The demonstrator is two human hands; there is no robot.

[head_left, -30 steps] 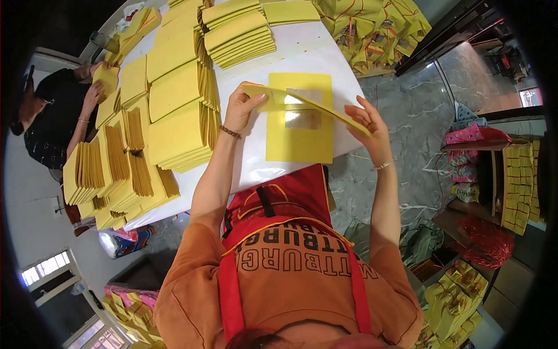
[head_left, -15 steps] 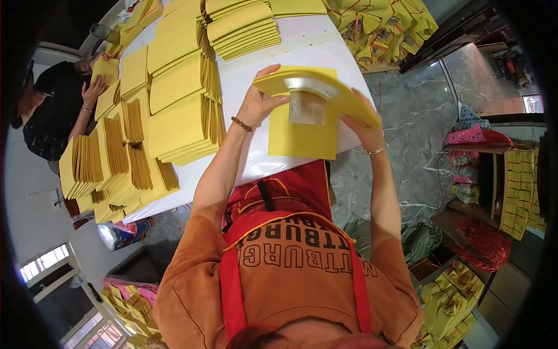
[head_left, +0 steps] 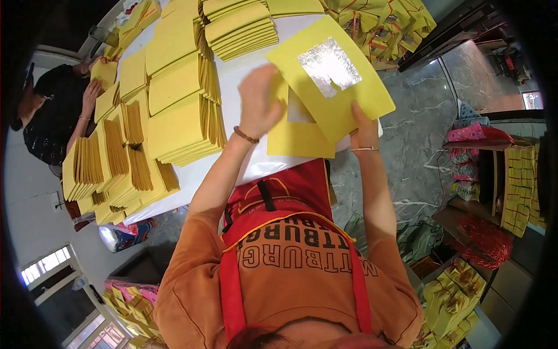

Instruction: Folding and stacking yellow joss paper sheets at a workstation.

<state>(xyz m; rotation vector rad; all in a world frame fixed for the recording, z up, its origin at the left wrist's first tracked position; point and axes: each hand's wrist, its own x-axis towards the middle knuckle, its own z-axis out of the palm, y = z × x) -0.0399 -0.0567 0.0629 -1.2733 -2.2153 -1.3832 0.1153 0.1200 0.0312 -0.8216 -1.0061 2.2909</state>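
My right hand (head_left: 365, 129) grips the lower right part of a yellow paper sheet (head_left: 311, 72) with a shiny silver foil square (head_left: 330, 65) on its face. Its thumb lies on top and the fingers are hidden beneath. The sheet is held tilted, partly covering another yellow sheet (head_left: 299, 142) that lies on the table with a dull silver patch (head_left: 297, 110). My left hand (head_left: 258, 99) is beside the left edges of both sheets, its thumb side toward the lower one. Motion blurs its fingers, so I cannot make out whether it grips anything.
Tall stacks of folded yellow paper (head_left: 177, 87) fill the left of the white table (head_left: 232, 87). Another stack (head_left: 241, 35) stands at the back. Across the left side, a co-worker's hand (head_left: 92, 93) is at a yellow packet. Tied yellow bundles (head_left: 378, 29) are heaped beyond the far right corner.
The upper sheet, bent between both hands before, now lies flatter and turned, foil face up, in my right hand. My left hand has come off it and shifted slightly.
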